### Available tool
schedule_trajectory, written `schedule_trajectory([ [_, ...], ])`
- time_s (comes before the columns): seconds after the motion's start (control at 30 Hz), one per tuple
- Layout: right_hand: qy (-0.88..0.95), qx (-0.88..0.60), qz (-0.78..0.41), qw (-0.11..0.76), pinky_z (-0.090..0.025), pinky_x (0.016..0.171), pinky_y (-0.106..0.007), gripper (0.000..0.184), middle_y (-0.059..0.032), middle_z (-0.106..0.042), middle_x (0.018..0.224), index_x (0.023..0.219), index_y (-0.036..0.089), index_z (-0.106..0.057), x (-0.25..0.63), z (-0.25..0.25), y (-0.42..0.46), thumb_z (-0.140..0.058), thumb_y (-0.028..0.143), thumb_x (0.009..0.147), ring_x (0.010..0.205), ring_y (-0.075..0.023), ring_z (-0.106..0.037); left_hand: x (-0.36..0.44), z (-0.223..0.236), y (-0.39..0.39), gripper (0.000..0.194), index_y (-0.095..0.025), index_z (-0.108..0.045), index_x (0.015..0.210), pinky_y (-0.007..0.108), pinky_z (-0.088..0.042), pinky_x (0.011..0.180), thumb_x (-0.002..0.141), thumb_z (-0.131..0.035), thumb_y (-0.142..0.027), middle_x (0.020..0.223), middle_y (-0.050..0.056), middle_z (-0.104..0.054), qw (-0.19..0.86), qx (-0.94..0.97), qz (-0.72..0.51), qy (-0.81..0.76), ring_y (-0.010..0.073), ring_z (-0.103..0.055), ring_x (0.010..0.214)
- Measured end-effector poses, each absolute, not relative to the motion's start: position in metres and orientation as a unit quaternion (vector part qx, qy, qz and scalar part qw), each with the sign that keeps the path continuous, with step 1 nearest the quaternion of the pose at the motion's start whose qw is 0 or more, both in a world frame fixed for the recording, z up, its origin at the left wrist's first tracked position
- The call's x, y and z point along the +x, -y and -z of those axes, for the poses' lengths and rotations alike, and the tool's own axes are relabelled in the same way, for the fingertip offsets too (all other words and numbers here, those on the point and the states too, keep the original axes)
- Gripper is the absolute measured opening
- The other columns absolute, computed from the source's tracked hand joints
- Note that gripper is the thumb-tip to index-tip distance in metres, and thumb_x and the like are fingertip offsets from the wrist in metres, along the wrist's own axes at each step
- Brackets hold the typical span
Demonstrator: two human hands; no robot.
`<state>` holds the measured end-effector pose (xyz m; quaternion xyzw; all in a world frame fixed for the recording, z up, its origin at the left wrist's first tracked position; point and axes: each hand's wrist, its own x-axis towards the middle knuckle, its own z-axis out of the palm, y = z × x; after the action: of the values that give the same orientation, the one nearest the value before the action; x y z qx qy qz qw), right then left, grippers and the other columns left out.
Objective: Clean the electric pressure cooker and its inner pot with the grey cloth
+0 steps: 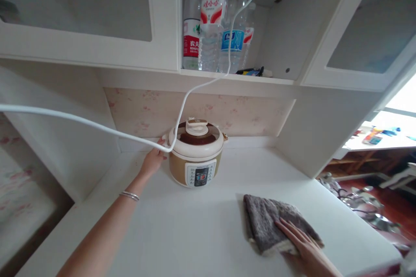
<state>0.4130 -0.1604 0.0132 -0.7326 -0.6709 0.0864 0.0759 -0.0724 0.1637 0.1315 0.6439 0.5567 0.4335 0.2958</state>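
My left hand (pixel 153 160) reaches out to the left side of a small rice cooker (pixel 196 151) with a gold body, white lid and front control panel, and grips its side handle. The cooker stands at the back of a white counter (pixel 201 229). My right hand (pixel 302 244) lies flat with fingers stretched out on a grey-brown cloth (pixel 264 220) spread on the counter near the front right.
A white cable (pixel 81 121) runs from the left edge across to the cooker and up into the open cupboard. Several water bottles (pixel 214 21) stand on the shelf above. White cupboard doors (pixel 84 13) hang overhead. A cluttered floor (pixel 364 199) lies to the right.
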Motion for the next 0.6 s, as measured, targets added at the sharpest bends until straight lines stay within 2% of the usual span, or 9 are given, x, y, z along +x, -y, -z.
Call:
schedule_trajectory([
  [0.07,0.676,-0.726,-0.055,0.109,-0.039,0.102,-0.051,0.076,0.0045,-0.052,0.134,0.140,0.053,-0.022,0.416,-0.010,0.152,-0.050,0.031,0.073,0.125,-0.0301,-0.045,-0.073,-0.131,-0.163,0.049,-0.031,-0.042,0.138,0.027,-0.055,0.071,0.091,-0.040,-0.045,0.147,0.003,-0.037,0.293,0.644,-0.437,-0.555,0.0131,-0.068,0.075],
  [0.17,0.673,-0.728,-0.027,0.128,-0.043,0.096,-0.050,0.078,0.0005,-0.063,0.119,0.140,0.047,-0.031,0.414,-0.019,0.122,-0.048,0.022,0.069,0.113,-0.0313,-0.056,-0.074,-0.133,-0.162,0.047,-0.032,-0.044,0.137,0.027,-0.054,0.071,0.092,-0.039,-0.045,0.147,0.001,-0.037,0.270,0.653,-0.433,-0.559,0.0132,-0.067,0.074],
  [0.27,0.632,-0.758,-0.054,0.149,-0.048,0.086,-0.042,0.059,-0.0035,-0.066,0.114,0.128,0.034,-0.054,0.408,-0.047,0.071,-0.043,0.023,0.071,0.103,-0.0294,-0.062,-0.075,-0.138,-0.159,0.047,-0.032,-0.043,0.137,0.029,-0.052,0.076,0.092,-0.039,-0.045,0.142,0.003,-0.044,0.240,0.661,-0.416,-0.577,0.0137,-0.067,0.072],
  [0.37,0.531,-0.816,-0.061,0.219,-0.049,0.064,-0.032,0.050,-0.0072,-0.071,0.088,0.127,0.024,-0.054,0.394,-0.100,0.006,-0.036,0.031,0.081,0.077,-0.0251,-0.067,-0.078,-0.145,-0.157,0.047,-0.032,-0.045,0.136,0.030,-0.051,0.077,0.091,-0.040,-0.047,0.132,0.004,-0.056,0.221,0.666,-0.391,-0.595,0.0155,-0.068,0.073],
  [0.5,0.525,-0.785,0.008,0.330,-0.047,0.065,-0.029,0.052,-0.0088,-0.069,0.091,0.133,0.021,-0.047,0.356,-0.190,-0.075,-0.039,0.030,0.082,0.079,-0.0221,-0.065,-0.081,-0.151,-0.156,0.045,-0.031,-0.049,0.132,0.030,-0.050,0.076,0.091,-0.040,-0.048,0.122,0.005,-0.063,0.214,0.675,-0.371,-0.600,0.0158,-0.067,0.068],
  [0.6,0.577,-0.727,0.053,0.368,-0.048,0.076,-0.034,0.054,-0.0095,-0.066,0.108,0.137,0.023,-0.042,0.314,-0.242,-0.122,-0.038,0.029,0.084,0.092,-0.0241,-0.063,-0.082,-0.151,-0.158,0.044,-0.031,-0.050,0.131,0.030,-0.050,0.075,0.091,-0.039,-0.047,0.119,0.005,-0.064,0.223,0.673,-0.362,-0.605,0.0131,-0.064,0.060],
])
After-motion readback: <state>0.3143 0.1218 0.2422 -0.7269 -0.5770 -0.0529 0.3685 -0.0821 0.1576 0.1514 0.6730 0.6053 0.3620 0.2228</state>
